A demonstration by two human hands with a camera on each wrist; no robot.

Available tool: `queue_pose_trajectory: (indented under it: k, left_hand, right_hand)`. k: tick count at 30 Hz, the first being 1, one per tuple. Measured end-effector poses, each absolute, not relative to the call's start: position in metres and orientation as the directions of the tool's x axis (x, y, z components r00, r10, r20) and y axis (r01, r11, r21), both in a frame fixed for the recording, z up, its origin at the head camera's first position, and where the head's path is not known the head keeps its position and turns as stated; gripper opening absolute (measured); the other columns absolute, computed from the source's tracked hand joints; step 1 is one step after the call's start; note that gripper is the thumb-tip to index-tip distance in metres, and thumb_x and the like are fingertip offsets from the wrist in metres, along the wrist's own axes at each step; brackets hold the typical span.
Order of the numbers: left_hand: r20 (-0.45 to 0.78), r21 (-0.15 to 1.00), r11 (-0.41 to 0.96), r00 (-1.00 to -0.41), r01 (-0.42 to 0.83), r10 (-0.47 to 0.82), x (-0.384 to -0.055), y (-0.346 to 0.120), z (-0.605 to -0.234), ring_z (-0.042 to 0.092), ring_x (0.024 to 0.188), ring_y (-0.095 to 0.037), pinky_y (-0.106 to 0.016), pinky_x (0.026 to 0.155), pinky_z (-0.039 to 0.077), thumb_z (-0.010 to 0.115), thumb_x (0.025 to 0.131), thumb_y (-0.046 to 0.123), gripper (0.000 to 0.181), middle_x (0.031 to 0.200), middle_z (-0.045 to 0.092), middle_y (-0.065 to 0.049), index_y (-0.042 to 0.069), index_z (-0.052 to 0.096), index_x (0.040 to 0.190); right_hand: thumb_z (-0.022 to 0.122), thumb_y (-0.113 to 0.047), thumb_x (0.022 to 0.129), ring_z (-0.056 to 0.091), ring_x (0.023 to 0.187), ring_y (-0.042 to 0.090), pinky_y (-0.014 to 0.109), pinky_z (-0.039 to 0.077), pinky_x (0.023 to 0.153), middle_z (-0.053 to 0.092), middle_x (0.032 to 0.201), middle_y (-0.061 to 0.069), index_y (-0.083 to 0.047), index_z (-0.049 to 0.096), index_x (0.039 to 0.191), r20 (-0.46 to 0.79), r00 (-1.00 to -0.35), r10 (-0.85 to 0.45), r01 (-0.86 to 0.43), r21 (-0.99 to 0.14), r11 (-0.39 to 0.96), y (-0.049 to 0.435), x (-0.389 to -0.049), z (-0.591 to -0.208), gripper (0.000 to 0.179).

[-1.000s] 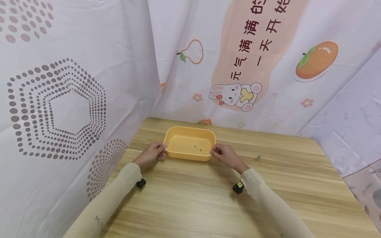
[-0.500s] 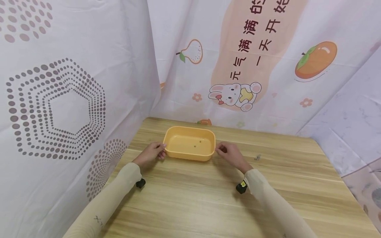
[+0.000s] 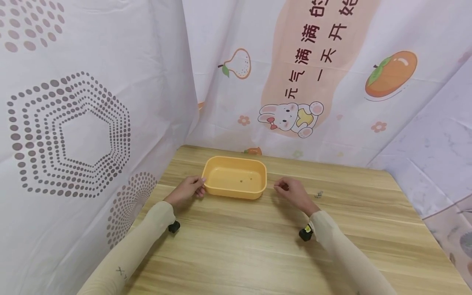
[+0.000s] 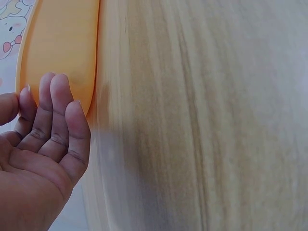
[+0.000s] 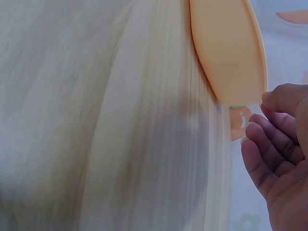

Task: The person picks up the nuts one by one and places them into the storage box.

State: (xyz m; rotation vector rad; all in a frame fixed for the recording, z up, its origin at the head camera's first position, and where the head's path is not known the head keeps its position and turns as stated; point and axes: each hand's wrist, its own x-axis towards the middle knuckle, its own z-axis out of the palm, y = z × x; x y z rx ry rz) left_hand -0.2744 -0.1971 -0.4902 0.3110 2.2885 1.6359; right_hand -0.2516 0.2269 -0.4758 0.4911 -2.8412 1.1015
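A yellow plastic tray [image 3: 233, 193] lies on the wooden table, with two tiny dark pieces [image 3: 241, 181] on its floor. My left hand [image 3: 187, 189] pinches the rim at the tray's left end between thumb and index finger; in the left wrist view the other fingers spread beneath the tray wall [image 4: 72, 53]. Apart from the right end, my right hand [image 3: 293, 194] hovers with loosely curled fingers and nothing visible in them. Its thumb and index tip overlap the tray's edge [image 5: 260, 57] in the right wrist view. Right of that hand lies a small cluster of silvery metal bits [image 3: 319, 194].
The wooden tabletop [image 3: 236, 246] runs back to a printed white curtain [image 3: 228, 110]. Another patterned cloth [image 3: 158, 102] hangs close along the left side, beside my left arm. A pale cloth [image 3: 435, 155] hangs past the table's right edge.
My right hand has let go of the tray's right end and drawn away to the right. One tiny piece in the tray has shifted about; my left hand stays at the rim.
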Motion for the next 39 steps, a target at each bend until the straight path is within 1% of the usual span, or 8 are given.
queue_pose_trajectory:
  k: [12,16,22,27,34,39]
  left_hand:
    - [-0.116,0.945,0.326,-0.928,0.007,0.354,-0.274,-0.198,-0.49,0.065,0.081,-0.022,-0.033,0.075,0.059,0.046,0.112,0.029,0.038,0.094,0.066,-0.016,-0.004,0.062,0.104]
    - [-0.12,0.942,0.335,-0.928,0.005,0.352,-0.273,-0.197,-0.488,0.065,0.081,-0.023,-0.035,0.076,0.059,0.046,0.112,0.029,0.037,0.095,0.066,-0.017,-0.004,0.062,0.104]
    - [-0.12,0.938,0.347,-0.93,0.009,0.348,-0.272,-0.197,-0.487,0.065,0.08,-0.022,-0.034,0.076,0.059,0.047,0.112,0.03,0.038,0.094,0.066,-0.015,-0.004,0.063,0.104]
    - [-0.119,0.933,0.36,-0.932,0.014,0.344,-0.272,-0.198,-0.487,0.065,0.08,-0.023,-0.035,0.076,0.059,0.047,0.112,0.031,0.039,0.094,0.067,-0.015,-0.003,0.063,0.103]
    - [-0.119,0.932,0.363,-0.932,0.014,0.342,-0.271,-0.196,-0.484,0.065,0.081,-0.022,-0.036,0.077,0.059,0.046,0.112,0.029,0.038,0.094,0.066,-0.015,-0.003,0.063,0.103]
    - [-0.125,0.929,0.37,-0.935,0.007,0.333,-0.271,-0.196,-0.485,0.065,0.08,-0.022,-0.036,0.077,0.059,0.046,0.112,0.029,0.037,0.095,0.067,-0.015,-0.003,0.063,0.103]
  right_hand:
    - [0.069,-0.017,0.101,0.064,0.087,0.017,0.036,0.054,0.077,0.072,0.095,0.002,-0.008,0.073,0.103,0.146,-0.962,-0.23,-0.27,-0.616,0.74,0.255,-0.253,-0.485,0.01]
    - [0.068,-0.017,0.101,0.064,0.087,0.017,0.037,0.053,0.078,0.072,0.095,0.002,-0.008,0.073,0.103,0.151,-0.965,-0.215,-0.262,-0.606,0.751,0.268,-0.252,-0.489,0.01]
    - [0.067,-0.016,0.101,0.065,0.088,0.02,0.039,0.054,0.078,0.072,0.095,0.005,-0.006,0.073,0.103,0.159,-0.966,-0.206,-0.26,-0.601,0.755,0.286,-0.249,-0.489,0.012]
    - [0.068,-0.015,0.101,0.065,0.089,0.022,0.041,0.054,0.079,0.073,0.096,0.007,-0.005,0.073,0.103,0.166,-0.965,-0.201,-0.26,-0.571,0.778,0.302,-0.248,-0.489,0.012]
    - [0.068,-0.017,0.1,0.066,0.086,0.022,0.036,0.054,0.074,0.073,0.094,0.007,-0.005,0.073,0.101,0.185,-0.968,-0.167,-0.243,-0.554,0.796,0.324,-0.243,-0.493,0.013]
    - [0.069,-0.016,0.099,0.067,0.087,0.024,0.038,0.054,0.077,0.073,0.094,0.009,-0.005,0.073,0.101,0.197,-0.969,-0.15,-0.235,-0.537,0.811,0.338,-0.24,-0.495,0.012]
